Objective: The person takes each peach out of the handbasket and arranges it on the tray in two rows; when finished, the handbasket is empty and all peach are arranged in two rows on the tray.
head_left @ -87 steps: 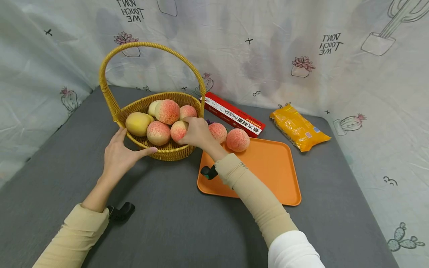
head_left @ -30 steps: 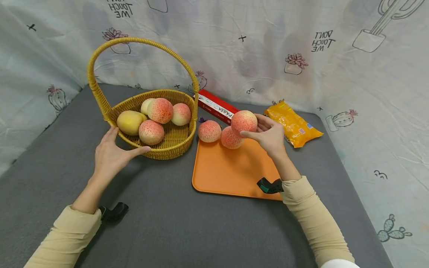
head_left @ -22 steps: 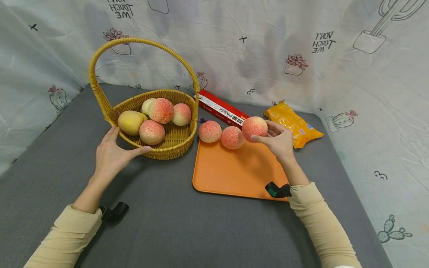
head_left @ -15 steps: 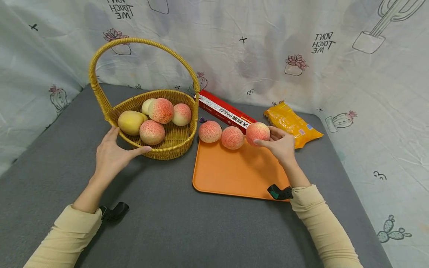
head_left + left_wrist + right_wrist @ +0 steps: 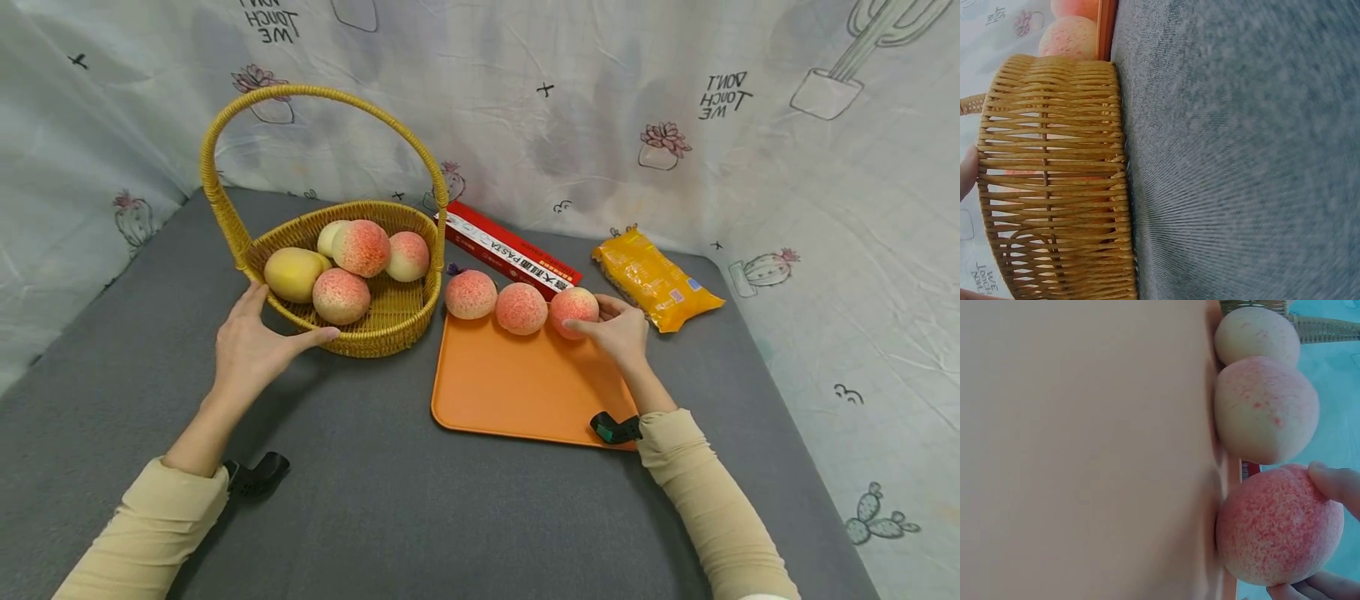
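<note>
My right hand (image 5: 621,330) holds a pink peach (image 5: 574,312) between thumb and fingers at the far edge of an orange tray (image 5: 517,392). In the right wrist view, this peach (image 5: 1279,525) sits low against the tray's rim. To its left are two more peaches, a middle one (image 5: 521,308) and one by the basket (image 5: 470,294), all in a row. With thumb and fingers spread, my left hand (image 5: 251,346) rests against the rim of a yellow wicker basket (image 5: 378,342). Inside lie several peaches (image 5: 361,248) and a yellow fruit (image 5: 291,275).
Behind the tray lies a red pasta box (image 5: 517,250), partly covered by the basket. An orange-yellow packet (image 5: 656,279) is to the right of it. The basket's tall handle (image 5: 322,89) arches above the fruit. A printed curtain (image 5: 510,125) hangs behind the grey table (image 5: 360,483).
My right hand has taken a peach out of the basket, carried it right and lowered it beside the other two on the tray. My left hand has stayed at the basket rim.
</note>
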A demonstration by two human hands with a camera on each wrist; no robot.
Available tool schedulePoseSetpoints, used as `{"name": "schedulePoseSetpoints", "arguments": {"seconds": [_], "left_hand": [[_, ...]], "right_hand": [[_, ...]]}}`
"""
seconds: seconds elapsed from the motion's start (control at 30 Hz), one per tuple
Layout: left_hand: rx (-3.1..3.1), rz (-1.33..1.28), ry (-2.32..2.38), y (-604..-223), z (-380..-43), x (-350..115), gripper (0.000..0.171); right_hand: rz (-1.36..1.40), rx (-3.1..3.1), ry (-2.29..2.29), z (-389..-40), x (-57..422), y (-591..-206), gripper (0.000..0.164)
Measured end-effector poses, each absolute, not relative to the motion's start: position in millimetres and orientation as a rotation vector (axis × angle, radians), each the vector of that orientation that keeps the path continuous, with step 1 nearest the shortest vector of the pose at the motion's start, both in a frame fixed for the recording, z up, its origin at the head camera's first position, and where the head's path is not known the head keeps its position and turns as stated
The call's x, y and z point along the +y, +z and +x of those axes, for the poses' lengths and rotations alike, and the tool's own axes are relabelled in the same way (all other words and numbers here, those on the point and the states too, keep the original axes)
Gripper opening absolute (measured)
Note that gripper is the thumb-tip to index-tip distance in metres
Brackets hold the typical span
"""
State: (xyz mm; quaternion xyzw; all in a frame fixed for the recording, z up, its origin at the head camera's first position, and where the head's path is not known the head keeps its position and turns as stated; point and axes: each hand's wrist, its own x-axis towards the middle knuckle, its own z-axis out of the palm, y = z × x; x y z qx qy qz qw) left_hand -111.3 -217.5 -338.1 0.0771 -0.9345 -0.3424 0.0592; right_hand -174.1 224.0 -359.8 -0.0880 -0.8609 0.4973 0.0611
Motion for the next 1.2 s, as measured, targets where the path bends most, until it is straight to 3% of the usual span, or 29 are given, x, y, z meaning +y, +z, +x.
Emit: {"name": "schedulePoseSetpoints", "arguments": {"seconds": [0.8,1.2], "left_hand": [[-2.825,0.222,-1.044,-337,-111,-217,0.117],[-2.827,0.216,-1.035,-337,-111,-218,0.116]], "right_hand": [[-0.232,-2.676,1.514,-173,224,-356,0.077],[-0.086,-2.502,1.586,-172,214,-334,0.072]]}}
